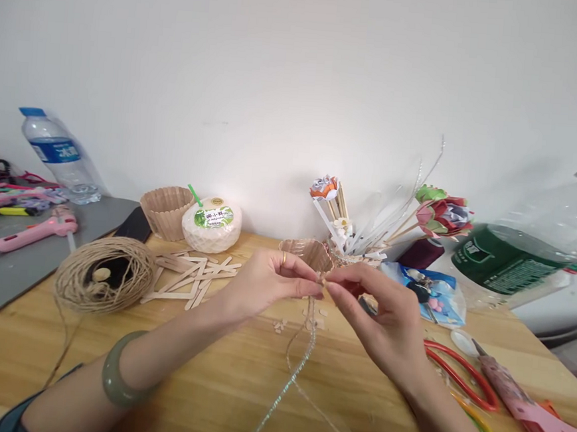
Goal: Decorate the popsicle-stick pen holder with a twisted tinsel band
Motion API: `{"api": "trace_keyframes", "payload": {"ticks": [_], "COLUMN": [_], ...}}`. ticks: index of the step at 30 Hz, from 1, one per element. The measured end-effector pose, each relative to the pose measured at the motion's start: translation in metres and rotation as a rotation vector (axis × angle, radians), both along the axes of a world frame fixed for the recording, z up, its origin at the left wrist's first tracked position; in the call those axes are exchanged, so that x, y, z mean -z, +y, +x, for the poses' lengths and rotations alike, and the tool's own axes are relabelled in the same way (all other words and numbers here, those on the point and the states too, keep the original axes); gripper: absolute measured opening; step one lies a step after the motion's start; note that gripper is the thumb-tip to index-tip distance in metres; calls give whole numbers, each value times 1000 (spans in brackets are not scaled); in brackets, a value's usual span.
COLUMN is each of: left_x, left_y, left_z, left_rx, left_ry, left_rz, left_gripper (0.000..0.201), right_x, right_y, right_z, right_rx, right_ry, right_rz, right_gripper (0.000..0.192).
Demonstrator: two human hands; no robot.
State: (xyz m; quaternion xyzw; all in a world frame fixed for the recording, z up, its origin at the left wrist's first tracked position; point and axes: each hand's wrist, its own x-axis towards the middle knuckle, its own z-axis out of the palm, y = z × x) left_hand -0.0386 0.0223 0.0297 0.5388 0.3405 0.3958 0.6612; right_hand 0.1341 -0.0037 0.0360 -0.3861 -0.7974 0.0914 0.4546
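My left hand and my right hand meet above the middle of the table, each in a closed pinch. Between the fingertips is the top end of a cord, with a small tan bit there too small to make out. Below the fingers the strands part: a glittery iridescent cord runs toward me, and a thin twine-like strand loops off to the right. Just behind the fingers stands a small ridged brown container, partly hidden by them. Small wood-coloured scraps lie beneath.
Left are a twine coil, wooden sticks, a wrapped coconut, a brown basket and a pink glue gun. Paper flowers, a large bottle, red-handled scissors and another pink glue gun are right.
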Motion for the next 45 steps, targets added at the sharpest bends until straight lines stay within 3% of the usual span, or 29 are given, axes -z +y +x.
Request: {"api": "trace_keyframes", "payload": {"ticks": [3, 11, 17, 21, 24, 30, 33, 42, 45], "left_x": [1, 0, 0, -2, -3, -4, -5, -6, -5], "left_y": [-1, -2, 1, 4, 4, 4, 4, 4, 4], "left_z": [2, 3, -1, -4, -5, -7, -8, -7, -7], "left_rx": [7, 21, 144, 246, 256, 283, 311, 258, 260], "left_ry": [43, 32, -17, -16, 9, 42, 48, 60, 57], "left_rz": [27, -68, -113, -189, -211, -175, -167, -134, -134], "left_gripper": [11, 13, 8, 6, 6, 8, 8, 13, 12], "right_x": [0, 3, 3, 0, -2, -4, -3, -1, -2], "right_y": [0, 2, 8, 13, 14, 10, 9, 7, 8], "right_z": [-2, -1, 5, 12, 16, 24, 26, 15, 16], "right_rx": [-34, -19, -141, -249, -288, -216, -232, -172, -175], "right_ry": [-15, 13, 9, -86, -185, -495, -531, -405, -398], "right_rz": [-69, -81, -87, -12, 105, 417, 501, 486, 468], "right_gripper": [6, 10, 3, 17, 14, 21, 23, 8, 14]}}
